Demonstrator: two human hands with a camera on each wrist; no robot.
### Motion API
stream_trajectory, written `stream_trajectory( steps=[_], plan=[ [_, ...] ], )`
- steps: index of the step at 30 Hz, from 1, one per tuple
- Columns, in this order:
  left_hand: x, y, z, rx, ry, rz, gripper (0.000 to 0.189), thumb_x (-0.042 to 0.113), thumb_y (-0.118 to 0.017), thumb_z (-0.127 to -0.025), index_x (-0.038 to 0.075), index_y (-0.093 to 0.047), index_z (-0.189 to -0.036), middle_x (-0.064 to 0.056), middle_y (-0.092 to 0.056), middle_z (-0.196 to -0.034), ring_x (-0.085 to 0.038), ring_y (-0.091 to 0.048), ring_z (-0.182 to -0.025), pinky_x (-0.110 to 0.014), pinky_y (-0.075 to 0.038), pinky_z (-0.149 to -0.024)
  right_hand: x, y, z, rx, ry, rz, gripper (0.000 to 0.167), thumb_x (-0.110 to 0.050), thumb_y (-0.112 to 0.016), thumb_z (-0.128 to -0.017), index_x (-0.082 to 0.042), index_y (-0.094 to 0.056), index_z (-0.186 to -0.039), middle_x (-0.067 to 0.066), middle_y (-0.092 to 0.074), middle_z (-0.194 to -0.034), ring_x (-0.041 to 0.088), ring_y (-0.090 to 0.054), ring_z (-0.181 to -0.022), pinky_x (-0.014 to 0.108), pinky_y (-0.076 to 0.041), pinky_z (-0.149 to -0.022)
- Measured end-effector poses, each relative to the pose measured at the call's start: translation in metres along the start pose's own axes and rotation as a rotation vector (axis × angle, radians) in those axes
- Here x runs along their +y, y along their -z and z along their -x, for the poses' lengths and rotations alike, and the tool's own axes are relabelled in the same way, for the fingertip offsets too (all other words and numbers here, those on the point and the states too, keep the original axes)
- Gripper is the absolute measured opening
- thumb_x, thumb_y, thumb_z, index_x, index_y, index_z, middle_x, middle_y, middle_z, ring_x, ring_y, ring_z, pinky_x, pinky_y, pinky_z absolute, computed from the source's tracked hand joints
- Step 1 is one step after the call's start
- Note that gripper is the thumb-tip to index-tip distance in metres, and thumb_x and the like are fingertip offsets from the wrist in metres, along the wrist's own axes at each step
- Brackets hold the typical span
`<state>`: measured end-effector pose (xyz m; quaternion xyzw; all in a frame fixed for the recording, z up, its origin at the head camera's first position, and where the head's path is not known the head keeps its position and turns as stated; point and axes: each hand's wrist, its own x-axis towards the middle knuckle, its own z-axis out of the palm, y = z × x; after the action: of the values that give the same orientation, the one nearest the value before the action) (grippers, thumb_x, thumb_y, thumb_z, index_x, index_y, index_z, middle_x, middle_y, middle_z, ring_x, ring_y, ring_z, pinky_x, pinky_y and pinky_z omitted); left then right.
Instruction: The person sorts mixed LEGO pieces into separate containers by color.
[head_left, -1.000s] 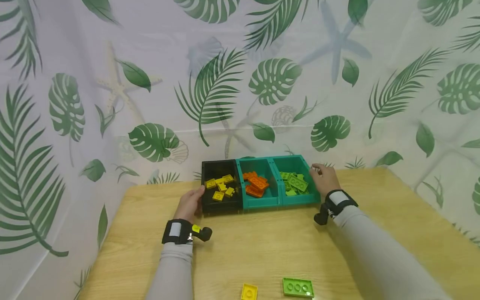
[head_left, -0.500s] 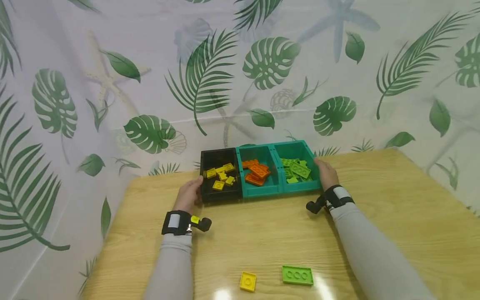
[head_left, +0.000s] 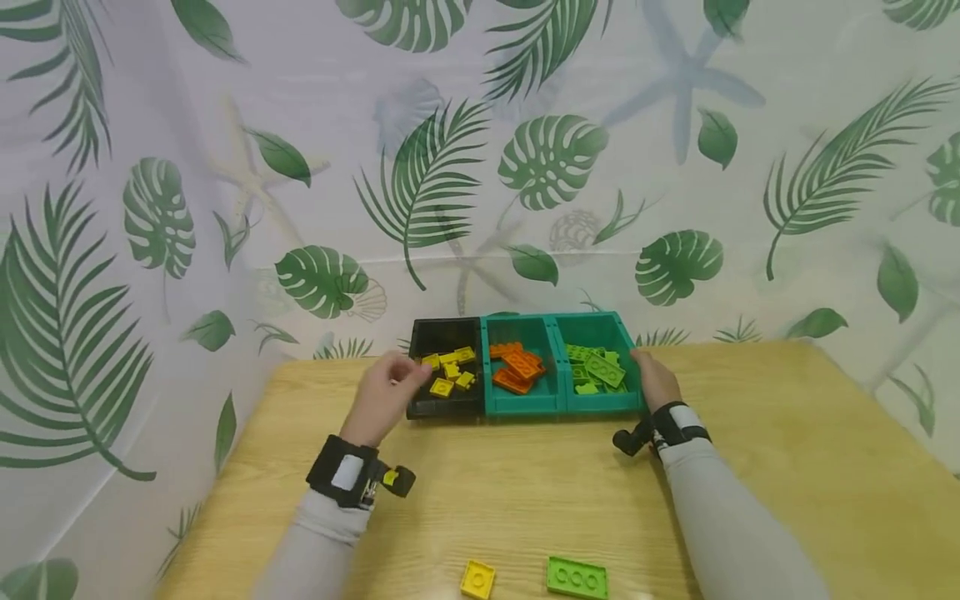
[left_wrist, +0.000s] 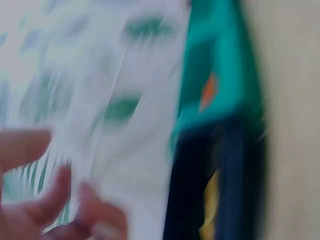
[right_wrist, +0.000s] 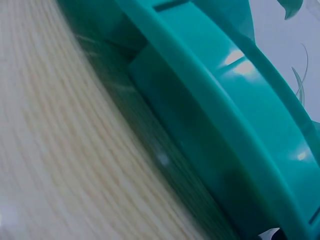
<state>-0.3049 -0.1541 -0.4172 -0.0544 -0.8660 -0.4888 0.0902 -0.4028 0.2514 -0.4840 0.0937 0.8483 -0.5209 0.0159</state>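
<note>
Three bins stand joined in a row at the back of the table in the head view. The black bin (head_left: 420, 408) contains several yellow bricks (head_left: 450, 371). Orange bricks (head_left: 521, 368) lie in the middle teal bin (head_left: 521, 405), and lime-green bricks (head_left: 600, 367) in the right teal bin (head_left: 603, 402). My left hand (head_left: 382, 398) is by the black bin's left side, fingers loosely bent and apart; in the blurred left wrist view they hold nothing. My right hand (head_left: 658, 383) rests against the right teal bin's outer side, its fingertips mostly hidden.
Near the table's front edge lie a yellow square brick (head_left: 477, 579) and a green rectangular brick (head_left: 577, 577), undersides up. A leaf-patterned curtain (head_left: 465, 208) hangs directly behind the bins. The wooden table (head_left: 525, 492) reaches out on both sides.
The left hand has come off the black bin's side and lifted slightly. The right hand, apart with curled fingers at first, has settled against the right teal bin. The head view has shifted.
</note>
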Motion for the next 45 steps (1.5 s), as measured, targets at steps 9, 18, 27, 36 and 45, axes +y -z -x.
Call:
stream_trajectory(
  steps=[9,18,27,36,45],
  plan=[
    [0.016,-0.029,0.076,-0.769,-0.125,-0.42,0.051,0.057,-0.069,-0.084,0.023,-0.06,-0.121,0.004,-0.058,-0.099,-0.009,-0.057,-0.082,-0.028,-0.047,-0.067,0.009,0.016,0.001,0.052,0.003,0.019,0.084,-0.063,-0.018,-0.099,0.0,-0.024,-0.154,0.024,-0.021,-0.159,0.044,-0.018,-0.147,0.056,-0.017,-0.118],
    [0.01,-0.067,0.105,-0.868,-0.4,-0.596,0.023,0.04,-0.07,-0.091,0.027,-0.062,-0.109,0.011,-0.048,-0.092,-0.003,-0.045,-0.063,-0.019,-0.042,-0.059,0.017,0.031,0.011,0.054,-0.022,0.011,0.096,-0.072,-0.016,-0.094,0.004,-0.019,-0.154,0.03,-0.019,-0.158,0.049,-0.015,-0.145,0.06,-0.016,-0.116],
    [0.009,-0.064,0.06,-0.79,-0.475,-0.62,0.016,0.015,-0.055,-0.097,0.016,-0.069,-0.089,0.012,-0.058,-0.079,0.001,-0.048,-0.065,-0.015,-0.043,-0.064,0.025,0.021,0.015,0.048,-0.039,-0.04,0.1,-0.075,-0.019,-0.093,0.004,-0.019,-0.154,0.03,-0.019,-0.158,0.049,-0.016,-0.145,0.06,-0.016,-0.116],
    [0.009,-0.057,-0.043,-0.222,-0.399,-0.804,0.05,0.039,-0.044,-0.104,0.02,-0.047,-0.058,0.008,-0.035,-0.051,-0.009,-0.04,-0.046,-0.026,-0.037,-0.05,0.02,0.011,0.009,0.07,-0.01,-0.079,0.1,-0.076,-0.023,-0.092,0.003,-0.022,-0.153,0.029,-0.022,-0.157,0.047,-0.02,-0.144,0.059,-0.018,-0.116],
    [-0.029,-0.075,-0.087,-0.141,-0.227,-0.874,0.024,0.022,-0.054,-0.1,0.006,-0.061,-0.117,-0.014,-0.059,-0.11,-0.032,-0.057,-0.103,-0.041,-0.052,-0.085,0.012,-0.006,0.001,0.002,-0.004,-0.094,0.102,-0.078,-0.023,-0.09,0.0,-0.017,-0.155,0.027,-0.018,-0.16,0.047,-0.016,-0.146,0.059,-0.016,-0.117]
  ],
)
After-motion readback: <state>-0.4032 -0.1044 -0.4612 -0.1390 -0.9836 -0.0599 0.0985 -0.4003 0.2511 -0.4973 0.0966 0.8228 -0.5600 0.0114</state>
